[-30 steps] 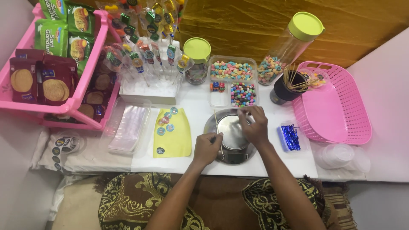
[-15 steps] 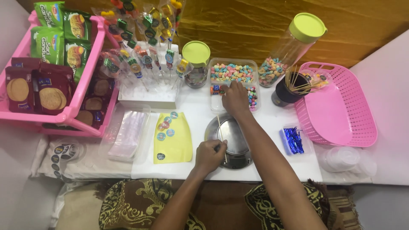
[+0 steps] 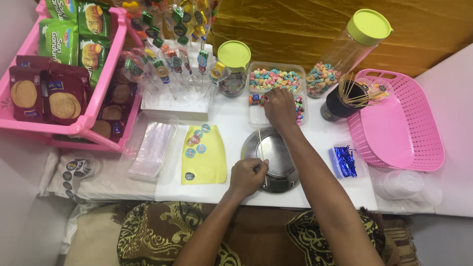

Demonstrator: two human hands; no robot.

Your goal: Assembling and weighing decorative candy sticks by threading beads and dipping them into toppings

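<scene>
- A thin wooden skewer (image 3: pixel 261 152) stands nearly upright over the round steel scale (image 3: pixel 272 157), which sits on the white worktop (image 3: pixel 231 123) right in front of the person.
- The left hand (image 3: pixel 248 176) pinches the skewer's lower end, its fingers (image 3: pixel 257 167) curled tight around it at the near edge of the scale; the stick rises up and away from the knuckles.
- The right hand (image 3: pixel 279 107) reaches beyond the scale into the clear tray of pastel candies (image 3: pixel 275 79), fingers bent down among the sweets; whether they have closed on a piece cannot be told.
- The skewer's tip ends just short of the right wrist, so the two hands are near each other but apart.
- Left of the scale lies a yellow sheet with round stickers (image 3: pixel 203 153), then a clear box of plastic sleeves (image 3: pixel 152 148).
- Right of the scale is a small clear tub of blue twist ties (image 3: pixel 347 161), and past it a pink basket (image 3: pixel 409 123).
- A dark cup of more skewers (image 3: pixel 340 101) stands between the candy tray and the basket, beside a tilted jar with a green lid (image 3: pixel 345 59).
- A shorter green-lidded jar (image 3: pixel 232 69) stands left of the tray, next to wrapped lollipops in a white stand (image 3: pixel 172 101).
- A pink rack of biscuit packets (image 3: pixel 59 83) fills the far left.
</scene>
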